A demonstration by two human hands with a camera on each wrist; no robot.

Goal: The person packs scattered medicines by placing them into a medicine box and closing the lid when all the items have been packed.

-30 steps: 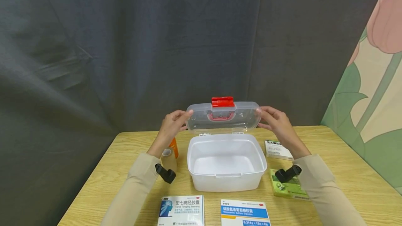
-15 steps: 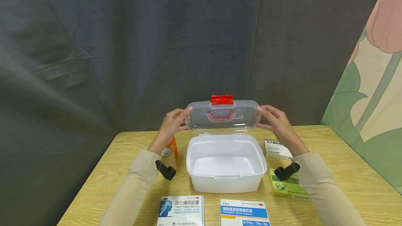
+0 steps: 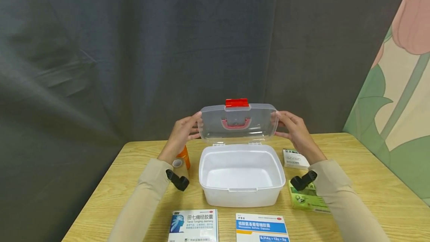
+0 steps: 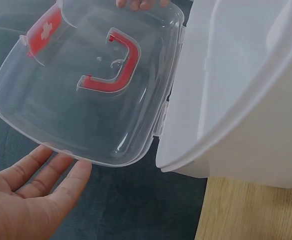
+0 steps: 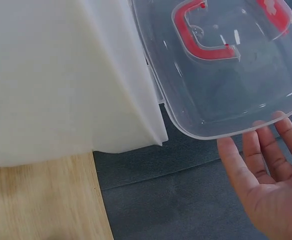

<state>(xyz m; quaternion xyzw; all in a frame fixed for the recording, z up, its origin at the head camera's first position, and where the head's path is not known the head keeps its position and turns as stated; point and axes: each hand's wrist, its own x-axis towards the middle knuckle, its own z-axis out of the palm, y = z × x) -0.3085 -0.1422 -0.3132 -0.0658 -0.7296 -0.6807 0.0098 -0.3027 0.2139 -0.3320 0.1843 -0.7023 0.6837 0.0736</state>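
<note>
A white plastic first-aid box (image 3: 242,196) stands on the table with its inside showing bare. Its clear hinged lid (image 3: 215,128) is raised at the back and carries a red carry handle (image 4: 120,75) and a red latch (image 4: 44,31) with a white cross. On the lid's left side rim, the fairly straight fingertips of my left hand (image 3: 181,135) touch the edge, the thumb near the front corner. My right hand (image 3: 297,132) touches the opposite rim likewise. In the right wrist view its fingertips (image 5: 227,145) lie along the lid's edge; the thumb is out of that frame.
Two medicine boxes, one with a blue head picture (image 3: 193,227) and one with a blue band (image 3: 262,229), lie in front. A green box (image 3: 307,199) and a white box (image 3: 293,158) lie right. A tan roll (image 3: 180,169) and an orange container (image 3: 184,156) stand left.
The lid has swung further up and back, its red latch rising in the head view. Both hands have followed it, the thumbs shifting outward to the lid's edges.
</note>
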